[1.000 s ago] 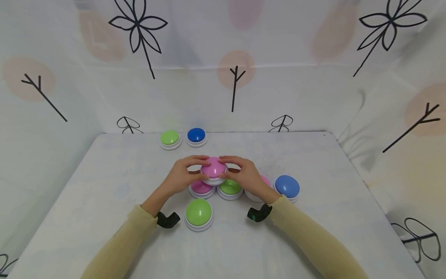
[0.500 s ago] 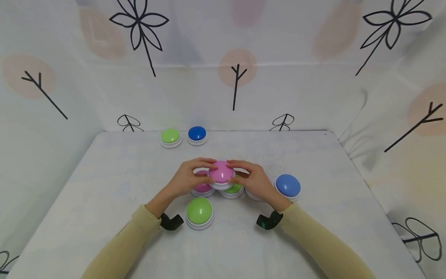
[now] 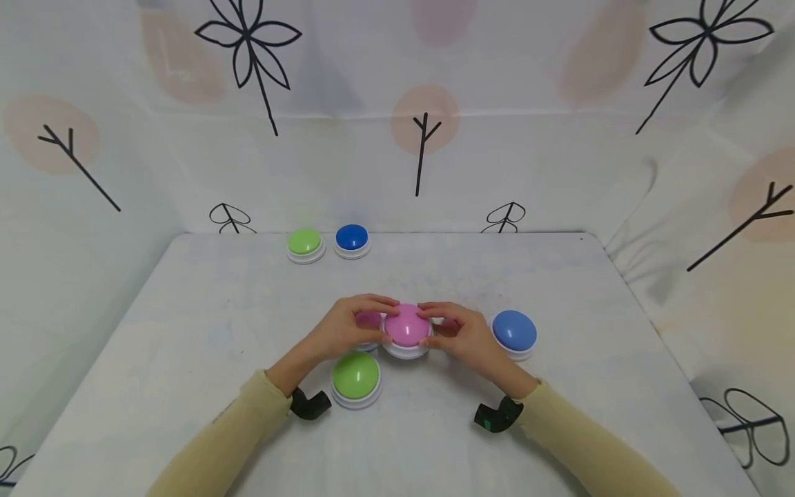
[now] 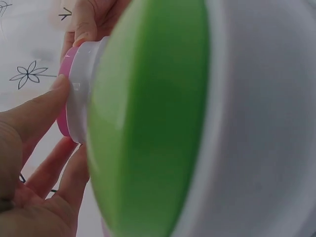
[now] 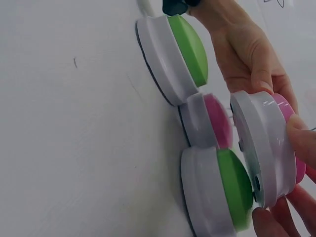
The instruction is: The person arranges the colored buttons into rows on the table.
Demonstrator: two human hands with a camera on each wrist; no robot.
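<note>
Both hands hold a pink push button (image 3: 407, 326) with a white round base. My left hand (image 3: 350, 326) grips its left side, thumb in front and fingers behind, while my right hand (image 3: 468, 337) grips the right side the same way. In the right wrist view, the held button's base (image 5: 254, 148) is tilted close over a green button (image 5: 234, 185); the head view hides that green one. Another pink button (image 3: 369, 319) sits partly behind my left hand. In front stands a second green button (image 3: 355, 376), which looms large in the left wrist view.
A blue button (image 3: 514, 330) stands right of my right hand. Toward the back edge of the white table (image 3: 248, 414) are a green button (image 3: 303, 242) and a dark blue button (image 3: 352, 238). A patterned cloth (image 3: 528, 152) rises behind and at the sides.
Both hands have carried the pink button to the right and toward me, from over the pink and green pair to over the green one, which it now covers in the head view.
</note>
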